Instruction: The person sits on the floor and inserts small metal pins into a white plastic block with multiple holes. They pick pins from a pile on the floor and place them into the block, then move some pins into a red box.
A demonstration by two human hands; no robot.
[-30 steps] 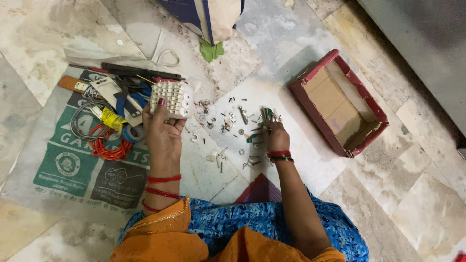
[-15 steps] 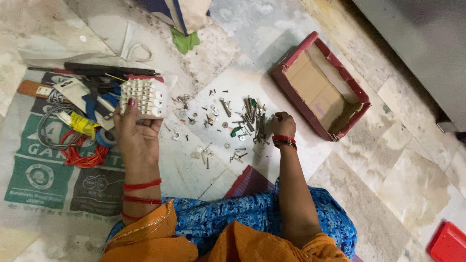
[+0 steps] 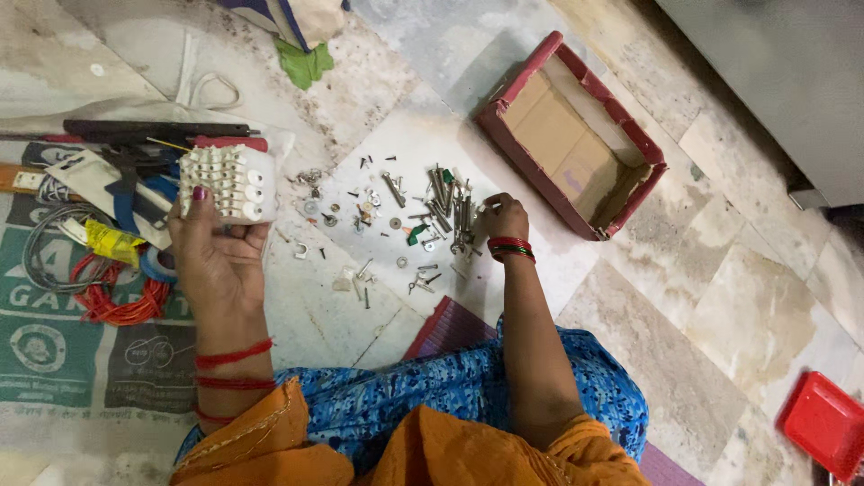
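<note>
My left hand holds a white plastic terminal block with rows of round screw holes, raised above the floor. My right hand rests on the floor at the right edge of a pile of loose screws and bolts, its fingers curled and pinched at a small piece. More screws, washers and small metal bits lie scattered on the white floor tile between my hands.
An open red cardboard box lies beyond my right hand. At left, on a printed bag, lie a red wire coil, grey cable, blue tape and tools. A red tray sits at the lower right.
My right hand has moved from over the screw pile to its right edge. The view has shifted, so everything slid left and up. My left hand still holds the block.
</note>
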